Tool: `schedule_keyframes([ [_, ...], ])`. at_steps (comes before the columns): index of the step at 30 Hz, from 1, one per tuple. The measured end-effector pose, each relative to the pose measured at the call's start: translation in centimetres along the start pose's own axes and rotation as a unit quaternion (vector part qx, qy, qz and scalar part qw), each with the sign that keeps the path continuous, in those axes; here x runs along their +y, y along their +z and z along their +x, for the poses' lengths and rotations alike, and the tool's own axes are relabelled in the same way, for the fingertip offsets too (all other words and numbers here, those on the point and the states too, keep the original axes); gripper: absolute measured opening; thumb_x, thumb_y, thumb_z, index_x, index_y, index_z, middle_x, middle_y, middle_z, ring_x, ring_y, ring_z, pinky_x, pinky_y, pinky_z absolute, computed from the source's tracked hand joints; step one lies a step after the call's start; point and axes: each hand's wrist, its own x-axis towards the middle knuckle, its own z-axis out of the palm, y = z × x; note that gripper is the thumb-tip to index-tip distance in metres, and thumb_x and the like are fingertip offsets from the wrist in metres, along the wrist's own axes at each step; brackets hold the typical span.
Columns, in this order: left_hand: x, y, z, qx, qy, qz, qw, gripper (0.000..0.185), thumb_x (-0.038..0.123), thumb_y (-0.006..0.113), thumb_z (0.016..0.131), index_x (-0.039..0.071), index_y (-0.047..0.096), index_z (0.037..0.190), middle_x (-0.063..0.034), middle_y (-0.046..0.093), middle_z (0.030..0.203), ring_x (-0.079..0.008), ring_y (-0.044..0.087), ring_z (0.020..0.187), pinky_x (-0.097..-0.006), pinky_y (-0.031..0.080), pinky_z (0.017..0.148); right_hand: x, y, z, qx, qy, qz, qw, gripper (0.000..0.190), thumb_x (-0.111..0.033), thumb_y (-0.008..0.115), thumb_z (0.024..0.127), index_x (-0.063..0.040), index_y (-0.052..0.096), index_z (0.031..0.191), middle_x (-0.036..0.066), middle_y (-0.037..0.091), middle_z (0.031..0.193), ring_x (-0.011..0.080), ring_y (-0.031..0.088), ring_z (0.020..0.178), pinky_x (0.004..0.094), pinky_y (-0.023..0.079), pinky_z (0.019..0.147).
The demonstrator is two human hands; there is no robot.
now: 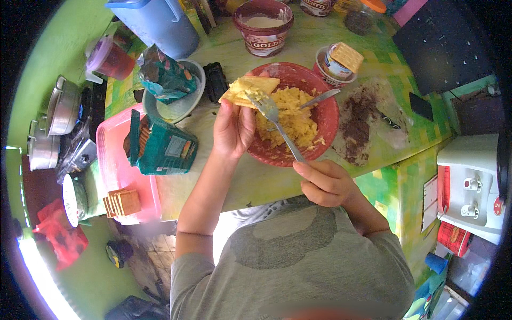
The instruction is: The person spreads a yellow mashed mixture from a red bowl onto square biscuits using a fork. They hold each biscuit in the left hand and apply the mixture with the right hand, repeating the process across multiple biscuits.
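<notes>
My left hand (pixel 235 130) holds a square cracker (pixel 266 83) topped with yellow mash, over the left rim of a red plastic bowl (pixel 329 120). In my right hand (pixel 326 182) is a metal fork (pixel 287 138), its tines against the mash on the cracker. More lumpy yellow mash (pixel 294 114) fills the bowl, and a second metal utensil (pixel 320 99) leans in it towards the right rim. A cracker (pixel 348 57) lies on a small tub (pixel 336 68) behind the bowl's right side. Two opened green cracker packs (pixel 166 150) stand to the left, one inside a pale oval dish (pixel 200 94).
A pink tray (pixel 150 200) with stacked crackers (pixel 123 203) lies left. Behind the bowl stand a maroon ice-cream tub (pixel 264 40) and a blue pitcher (pixel 160 28). A plastic sheet with brown smears (pixel 356 124) and a dark phone-like object (pixel 421 106) lie right. Metal pots (pixel 64 106) stand far left.
</notes>
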Motion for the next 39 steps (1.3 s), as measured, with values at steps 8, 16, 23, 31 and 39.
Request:
schedule_keyframes([
  [8,-0.2,-0.3,0.4,-0.002,0.019,-0.102,0.995,0.077,0.042,0.058,0.081,-0.004,0.022,0.131,-0.0213,0.024,0.138,-0.0291,0.026,0.129,-0.0274,0.035,0.102,-0.2,-0.3,-0.6,-0.011,0.013,0.012,1.000,0.022,-0.004,0.063,0.065,-0.006,0.053,0.085,0.016,0.053,0.114,0.0265,0.059,0.094,0.0304,0.052,0.069],
  [16,1.9,-3.4,1.6,0.029,0.108,-0.194,0.975,0.067,0.037,0.061,0.081,0.002,0.031,0.128,-0.0214,0.027,0.137,-0.0297,0.042,0.118,-0.0297,0.044,0.095,-1.3,-2.8,-1.3,0.032,0.091,0.044,0.994,0.014,0.003,0.055,0.072,0.001,0.054,0.086,0.020,0.060,0.100,0.0292,0.062,0.082,0.0321,0.052,0.063],
  [23,1.2,-4.3,2.1,0.038,0.195,0.201,0.959,0.065,0.032,0.069,0.074,0.002,0.036,0.122,-0.0220,0.041,0.128,-0.0292,0.044,0.117,-0.0387,0.037,0.098,0.3,-3.2,-1.7,0.127,0.299,0.063,0.944,0.018,-0.013,0.037,0.093,0.000,0.047,0.085,0.020,0.061,0.092,0.0216,0.062,0.068,0.0261,0.048,0.052],
  [31,0.8,-3.7,2.2,0.021,0.199,0.255,0.946,0.065,0.027,0.072,0.072,-0.001,0.036,0.119,-0.0245,0.047,0.121,-0.0301,0.044,0.117,-0.0389,0.037,0.098,0.6,-1.4,-0.3,0.016,0.290,0.043,0.956,0.012,-0.002,0.060,0.074,-0.002,0.055,0.085,0.015,0.063,0.087,0.0307,0.062,0.076,0.0366,0.051,0.067],
  [39,0.7,-4.1,2.2,0.035,0.189,0.236,0.952,0.066,0.026,0.072,0.072,-0.001,0.036,0.120,-0.0259,0.045,0.123,-0.0292,0.045,0.116,-0.0384,0.036,0.098,0.6,-0.4,0.3,-0.052,0.209,0.035,0.976,0.017,-0.002,0.063,0.067,-0.002,0.053,0.081,0.015,0.061,0.089,0.0287,0.061,0.073,0.0347,0.050,0.061],
])
